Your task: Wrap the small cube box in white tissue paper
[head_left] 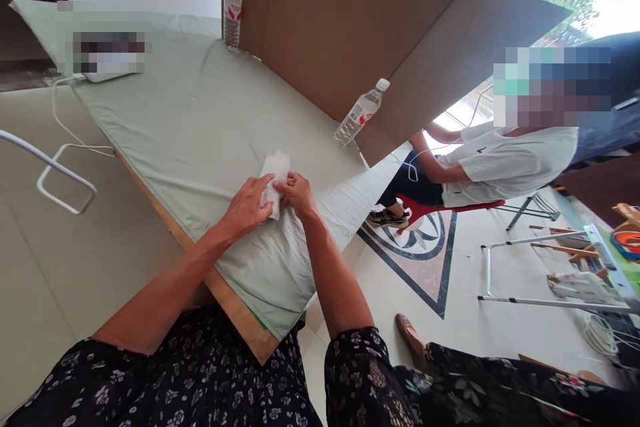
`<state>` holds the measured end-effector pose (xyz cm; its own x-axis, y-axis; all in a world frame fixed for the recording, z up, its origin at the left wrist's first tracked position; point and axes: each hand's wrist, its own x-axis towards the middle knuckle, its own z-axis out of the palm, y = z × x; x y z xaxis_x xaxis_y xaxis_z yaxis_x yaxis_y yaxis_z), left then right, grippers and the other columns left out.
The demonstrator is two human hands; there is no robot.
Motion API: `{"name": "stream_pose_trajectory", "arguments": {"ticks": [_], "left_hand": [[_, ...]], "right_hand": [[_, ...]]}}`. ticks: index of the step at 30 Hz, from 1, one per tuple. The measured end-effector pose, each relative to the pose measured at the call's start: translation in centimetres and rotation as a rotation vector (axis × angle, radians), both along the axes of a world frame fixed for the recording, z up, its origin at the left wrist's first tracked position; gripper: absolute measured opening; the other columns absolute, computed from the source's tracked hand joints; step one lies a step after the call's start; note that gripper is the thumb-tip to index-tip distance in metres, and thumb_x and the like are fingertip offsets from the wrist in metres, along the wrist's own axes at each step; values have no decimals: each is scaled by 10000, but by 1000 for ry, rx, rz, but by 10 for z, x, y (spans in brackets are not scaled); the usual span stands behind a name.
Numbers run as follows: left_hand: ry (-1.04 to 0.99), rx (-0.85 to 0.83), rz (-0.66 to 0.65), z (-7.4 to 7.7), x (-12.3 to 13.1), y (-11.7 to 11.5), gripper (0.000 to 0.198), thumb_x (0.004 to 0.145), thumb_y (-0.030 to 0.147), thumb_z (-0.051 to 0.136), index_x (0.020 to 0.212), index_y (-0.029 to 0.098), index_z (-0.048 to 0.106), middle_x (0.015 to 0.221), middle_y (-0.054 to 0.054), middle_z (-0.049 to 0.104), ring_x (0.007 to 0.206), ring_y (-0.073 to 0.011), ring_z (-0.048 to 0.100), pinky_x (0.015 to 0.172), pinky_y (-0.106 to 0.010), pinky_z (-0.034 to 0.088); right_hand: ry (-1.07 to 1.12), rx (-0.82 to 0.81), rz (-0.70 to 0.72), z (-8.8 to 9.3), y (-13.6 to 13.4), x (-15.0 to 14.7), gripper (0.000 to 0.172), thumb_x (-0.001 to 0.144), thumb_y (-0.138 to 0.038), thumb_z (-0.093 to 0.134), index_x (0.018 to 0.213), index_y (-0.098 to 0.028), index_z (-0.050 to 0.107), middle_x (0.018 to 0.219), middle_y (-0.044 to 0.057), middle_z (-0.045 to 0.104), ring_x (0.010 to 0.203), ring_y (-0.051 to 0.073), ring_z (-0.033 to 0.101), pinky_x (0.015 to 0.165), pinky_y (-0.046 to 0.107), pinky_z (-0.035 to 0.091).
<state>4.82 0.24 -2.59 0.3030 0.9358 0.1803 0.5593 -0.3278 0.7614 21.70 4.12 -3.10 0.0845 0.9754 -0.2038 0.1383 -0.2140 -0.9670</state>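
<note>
A small folded white cloth (pixel 277 173) lies on the pale green table cover (pixel 190 127). My left hand (pixel 246 205) rests on its near end with fingers stretched over it, pressing it down. My right hand (pixel 297 193) pinches the cloth's edge from the right side, fingers closed on it. Both hands meet at the cloth's near end; its far end sticks out beyond my fingers.
Two plastic water bottles stand at the table's far side, one upright (pixel 233 10), one by the cardboard screen (pixel 361 112). A brown cardboard screen (pixel 350 33) walls the far side. Another person in a white shirt (pixel 495 160) sits beyond it. The wooden table edge (pixel 235 310) is near me.
</note>
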Motion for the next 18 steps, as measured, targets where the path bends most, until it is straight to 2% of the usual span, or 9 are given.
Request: {"name": "stream_pose_trajectory", "arguments": {"ticks": [4, 7, 11, 14, 18], "left_hand": [[29, -27, -34, 5, -2, 2, 721, 851, 214, 603, 1552, 167, 443, 1219, -108, 650, 944, -211, 638, 992, -407, 556], [45, 20, -33, 5, -2, -1, 649, 866, 221, 596, 1508, 205, 508, 1300, -119, 611, 998, -216, 648, 992, -401, 563], [138, 147, -44, 4, 0, -5, 452, 879, 175, 568, 1321, 203, 661, 1477, -148, 514, 1117, -245, 649, 1044, -425, 546], [191, 210, -67, -1, 1, -5, 306, 896, 161, 542, 1143, 195, 721, 1380, -141, 602, 1199, -281, 624, 1085, -446, 521], [171, 229, -67, -6, 1, -2, 309, 909, 170, 531, 1155, 196, 717, 1277, -127, 655, 1196, -278, 621, 1090, -436, 515]], "right_hand": [[-3, 33, 43, -1, 10, -4, 346, 662, -440, 775, 853, -191, 628, 654, -61, 596, 525, 89, 478, 443, 222, 360], [-41, 25, 23, -4, 12, -2, 271, 655, -421, 726, 759, -209, 593, 606, -76, 529, 511, 89, 427, 435, 230, 322], [-103, 84, 33, -10, 17, -1, 269, 652, -443, 705, 722, -208, 595, 615, -72, 502, 562, 92, 407, 487, 222, 321], [-115, 160, 32, -13, 20, -2, 273, 674, -461, 671, 719, -205, 586, 670, -61, 523, 643, 100, 435, 568, 218, 364], [-97, 168, 57, -13, 23, -5, 286, 693, -476, 665, 714, -205, 576, 677, -59, 508, 652, 102, 425, 576, 223, 344]]}}
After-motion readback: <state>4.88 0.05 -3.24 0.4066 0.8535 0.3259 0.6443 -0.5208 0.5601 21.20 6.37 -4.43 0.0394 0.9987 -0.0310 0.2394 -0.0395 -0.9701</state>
